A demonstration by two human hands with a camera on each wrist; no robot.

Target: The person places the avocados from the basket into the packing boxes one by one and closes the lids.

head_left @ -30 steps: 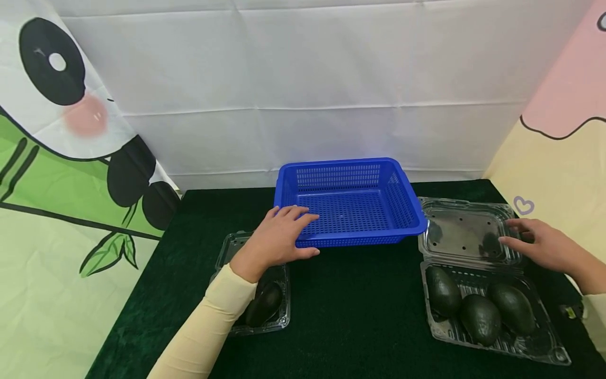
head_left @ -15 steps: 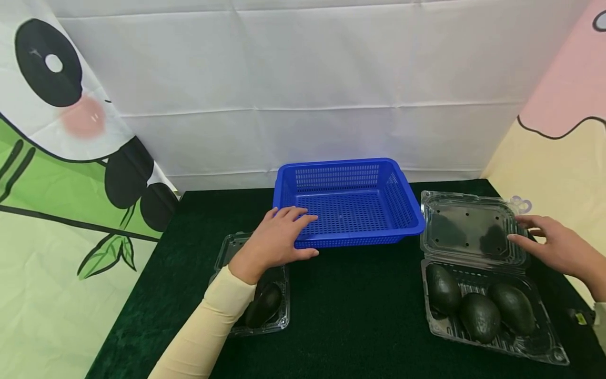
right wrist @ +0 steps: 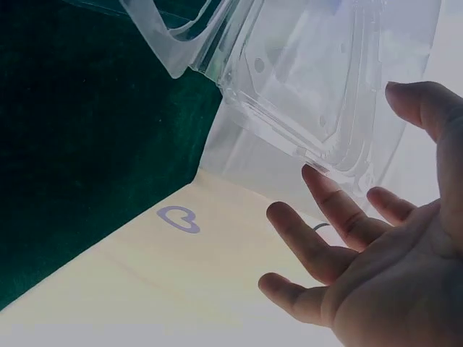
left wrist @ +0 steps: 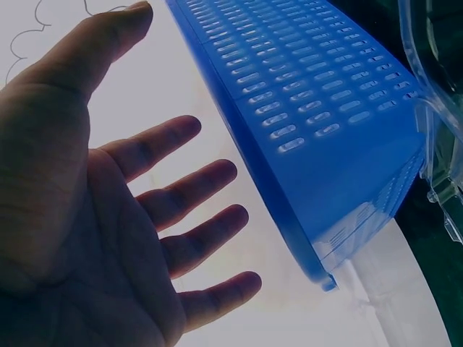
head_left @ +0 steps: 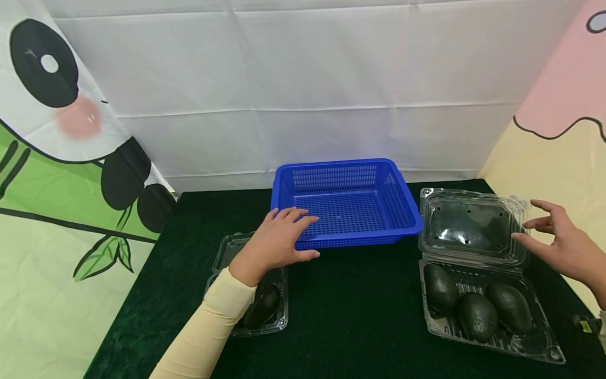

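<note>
My left hand (head_left: 276,241) hovers with spread fingers over the near left corner of the blue plastic basket (head_left: 347,238) and holds nothing. In the left wrist view its fingers are apart from the basket wall (left wrist: 311,144). At the right, my right hand (head_left: 561,239) has its fingers beside the edge of the raised clear lid (head_left: 468,223). In the right wrist view one fingertip is right at the lid's rim (right wrist: 289,144), with the fingers loosely extended. The lid belongs to a hinged clear clamshell box (head_left: 544,345) holding three dark avocados (head_left: 478,316).
A second open clamshell box (head_left: 279,326) stands at the left, partly hidden under my left forearm, with a dark avocado (head_left: 262,305) showing. The dark green cloth (head_left: 350,316) covers the table. A white fabric backdrop (head_left: 326,79) rises behind the basket.
The clamshell lid at the right has tilted up from lying further back. My right hand has moved rightward and slightly up along with it. My left hand has stayed in place.
</note>
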